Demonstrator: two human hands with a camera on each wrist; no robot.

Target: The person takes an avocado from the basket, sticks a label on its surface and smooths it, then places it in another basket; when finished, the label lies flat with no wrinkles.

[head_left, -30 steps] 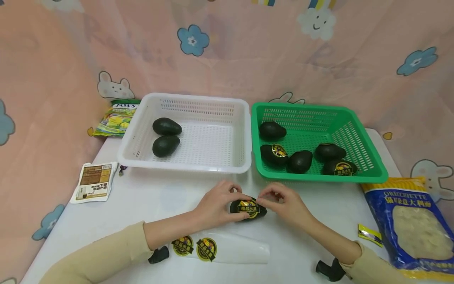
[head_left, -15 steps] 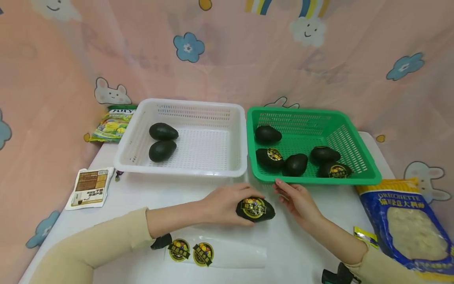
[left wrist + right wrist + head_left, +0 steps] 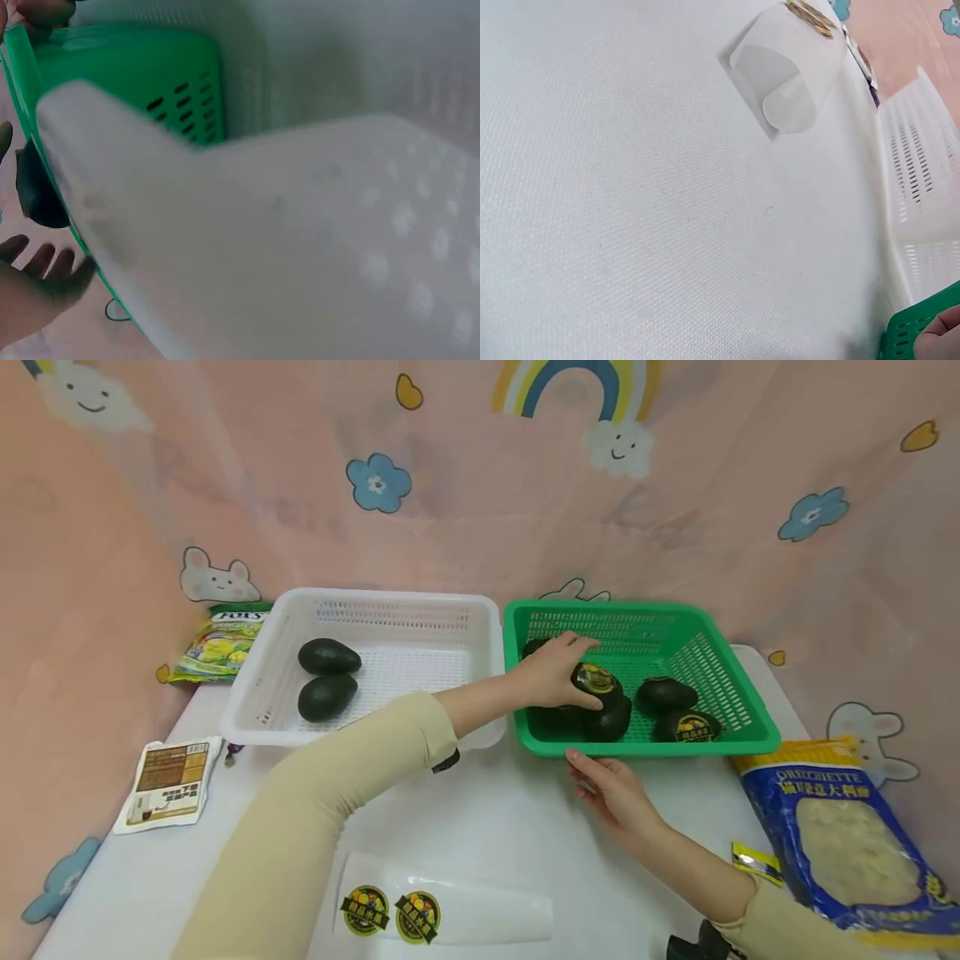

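Observation:
In the head view my left hand [image 3: 553,672] reaches into the green basket [image 3: 652,749] with its fingers spread. Its thumb overlaps a dark avocado [image 3: 600,683] with a round label, above another avocado [image 3: 609,722]. In the left wrist view a gap shows between my left fingers [image 3: 49,274] and a dark avocado [image 3: 41,191]. My right hand [image 3: 618,793] is at the basket's front rim, a fingertip right at the edge, the other fingers loosely bent. The right wrist view shows a fingertip [image 3: 941,337] over the green rim.
The white basket [image 3: 360,740] on the left holds two avocados [image 3: 327,697]. In front lies a clear label strip [image 3: 487,914] bearing two round stickers [image 3: 417,917]. Blue pasta bag [image 3: 847,827] and small yellow packet [image 3: 757,864] are at right; a white pouch [image 3: 168,785] and green candy bag [image 3: 221,643] are at left.
My left hand has carried the labelled avocado from the table into the green basket, and its fingers have spread. My right hand let go of the label and moved to the basket's front rim.

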